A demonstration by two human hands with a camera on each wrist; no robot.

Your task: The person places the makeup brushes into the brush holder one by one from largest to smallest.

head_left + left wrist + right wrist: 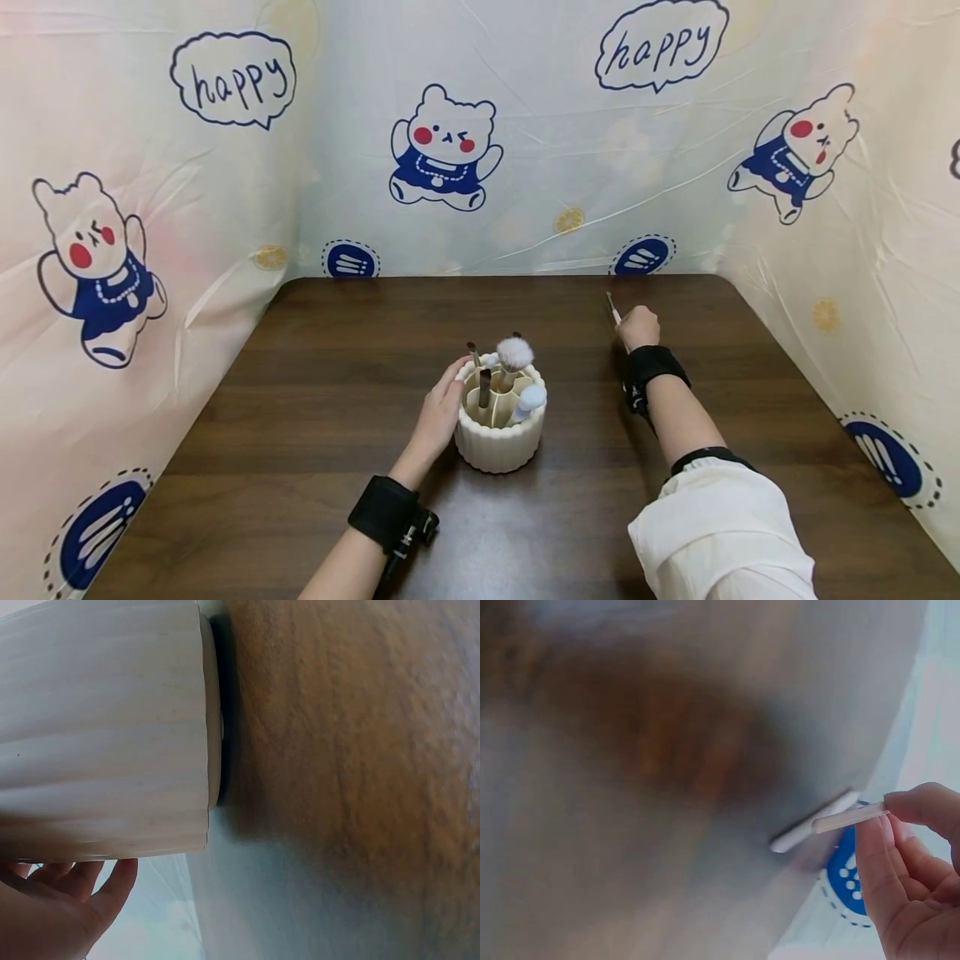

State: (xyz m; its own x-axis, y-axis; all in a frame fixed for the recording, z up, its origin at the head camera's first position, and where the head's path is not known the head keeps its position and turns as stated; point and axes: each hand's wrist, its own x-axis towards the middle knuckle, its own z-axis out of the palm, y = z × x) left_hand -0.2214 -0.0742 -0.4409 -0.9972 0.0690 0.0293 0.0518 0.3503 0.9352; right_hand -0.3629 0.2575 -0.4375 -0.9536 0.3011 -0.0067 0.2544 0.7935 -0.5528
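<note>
A cream ribbed brush holder (498,437) stands mid-table with several makeup brushes upright in its compartments, one with a fluffy white head (514,353). My left hand (442,406) rests against the holder's left side, fingers laid along its wall (105,727); the left wrist view shows the fingers (67,889) cupping the ribbed side. To the right and farther back, my right hand (638,327) pinches a thin pale brush handle (612,307) that sticks up and back. In the right wrist view the fingertips (900,825) hold the slim white stick (832,819) above the table.
The dark wooden table (315,400) is walled on three sides by a printed plastic sheet (480,150) with bears and "happy" bubbles. Black straps sit on both wrists, and a white sleeve (720,525) covers my right forearm.
</note>
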